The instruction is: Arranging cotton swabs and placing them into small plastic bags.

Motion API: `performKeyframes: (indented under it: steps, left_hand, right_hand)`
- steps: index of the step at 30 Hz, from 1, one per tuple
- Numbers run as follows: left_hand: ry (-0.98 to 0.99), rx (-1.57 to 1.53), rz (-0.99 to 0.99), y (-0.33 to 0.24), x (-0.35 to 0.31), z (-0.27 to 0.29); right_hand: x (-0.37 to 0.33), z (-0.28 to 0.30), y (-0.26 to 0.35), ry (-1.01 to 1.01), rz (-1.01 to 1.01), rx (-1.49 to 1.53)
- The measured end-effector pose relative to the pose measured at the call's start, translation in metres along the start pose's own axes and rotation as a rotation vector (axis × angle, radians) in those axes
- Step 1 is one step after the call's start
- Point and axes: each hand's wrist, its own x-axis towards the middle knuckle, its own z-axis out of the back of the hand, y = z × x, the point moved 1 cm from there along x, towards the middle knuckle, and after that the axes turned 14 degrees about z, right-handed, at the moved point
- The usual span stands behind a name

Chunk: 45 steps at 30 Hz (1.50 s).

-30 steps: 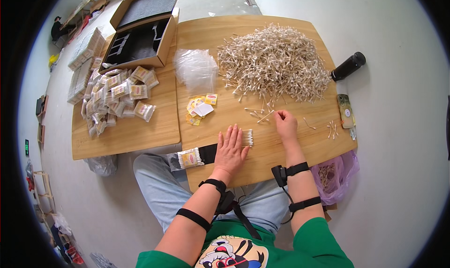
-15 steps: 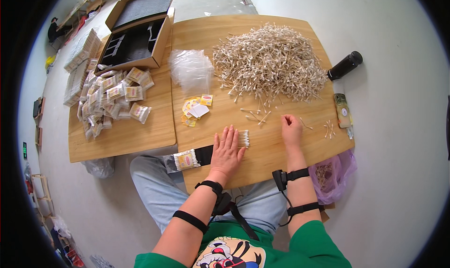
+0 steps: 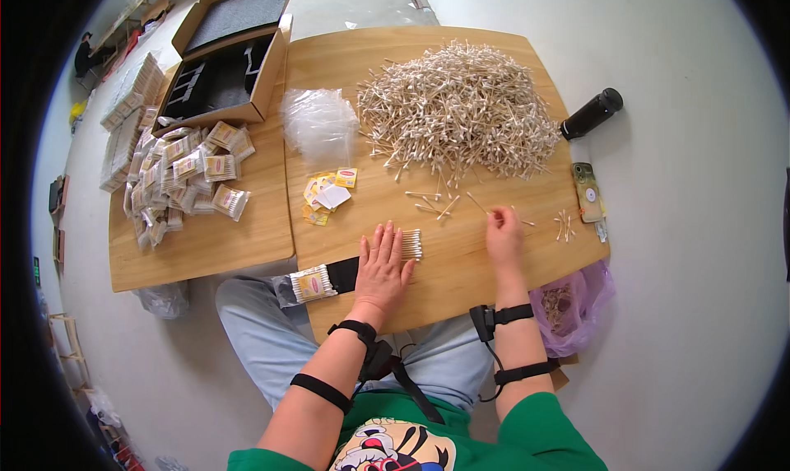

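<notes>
R hand moved to stray swab | L hand flat, 1 bundle

Single head-worn fisheye view, looking steeply down from above the seated person onto the wooden table, at arm's-length range. Table fills the centre; floor curves around it. The person's forearms enter from the lower edge, below the table.

There are two wooden tabletops, one open cardboard box, one black bottle, one phone, and two hands.
</notes>
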Motion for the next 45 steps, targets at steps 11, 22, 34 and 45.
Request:
performKeyframes:
  steps: [11, 22, 34, 45]
  left_hand:
    - [-0.019, -0.027, -0.008, -0.003, 0.001, -0.004]
    - [-0.025, -0.011, -0.014, -0.005, 0.001, -0.001]
    - [-0.032, -0.045, -0.011, -0.003, 0.000, 0.002]
    - [-0.049, -0.101, -0.010, -0.005, 0.002, -0.004]
  right_hand:
    - [0.038, -0.013, 0.057, 0.291, 0.372, -0.074]
    - [0.022, -0.030, 0.060, 0.314, 0.213, -0.009]
    - [-0.005, -0.034, 0.074, 0.306, 0.295, -0.122]
    - [0.019, -0.064, 0.095, 0.361, 0.392, 0.063]
